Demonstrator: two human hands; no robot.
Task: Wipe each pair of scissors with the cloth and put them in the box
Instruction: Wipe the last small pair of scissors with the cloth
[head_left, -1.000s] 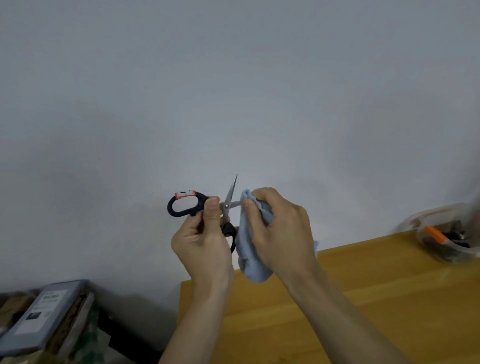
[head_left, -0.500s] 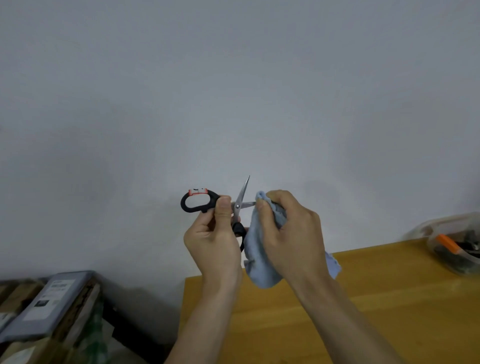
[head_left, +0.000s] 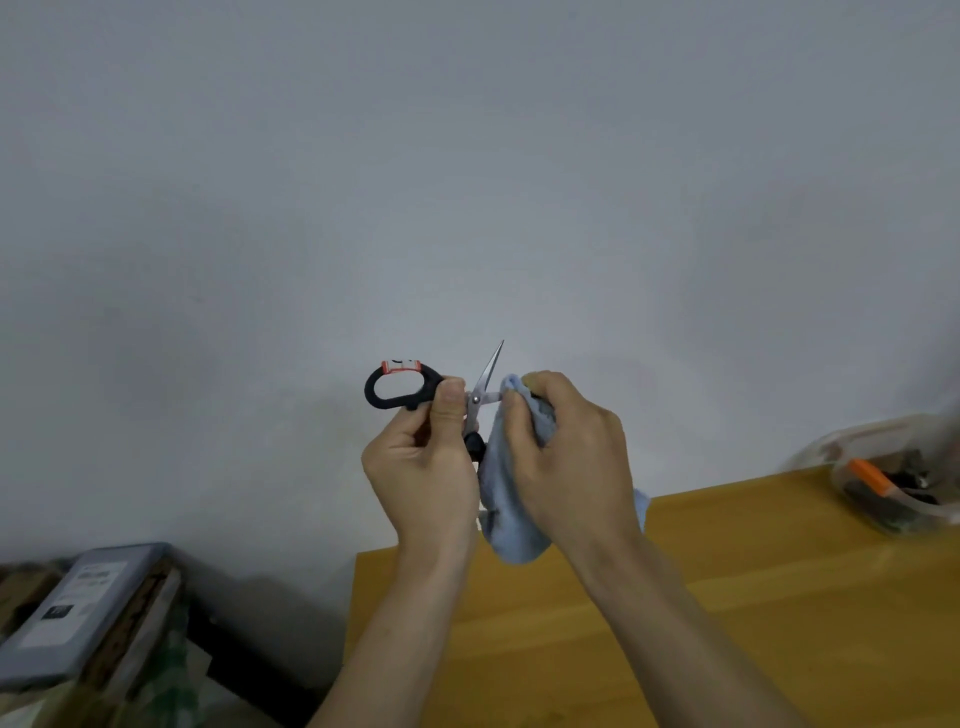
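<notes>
A pale grey wall (head_left: 467, 182) filled most of your view. The wooden bench (head_left: 727, 597) ran from 6 to 4 o'clock, and a grey case (head_left: 78, 613) lay on clutter at 8 o'clock. At 3 o'clock the clear plastic box (head_left: 893, 483) sat on the bench, dark items and an orange handle inside it. Near centre, held up above the bench edge, your right hand (head_left: 566, 457) gripped the blue cloth (head_left: 511, 499), its fingers pinching the fabric around one blade. Your left hand (head_left: 421, 467) held the scissors (head_left: 470, 400) just beside it, thumb pressed near the pivot. The blades stood apart, one pointing to 12 o'clock; the black handle loop pointed to 9 o'clock.
</notes>
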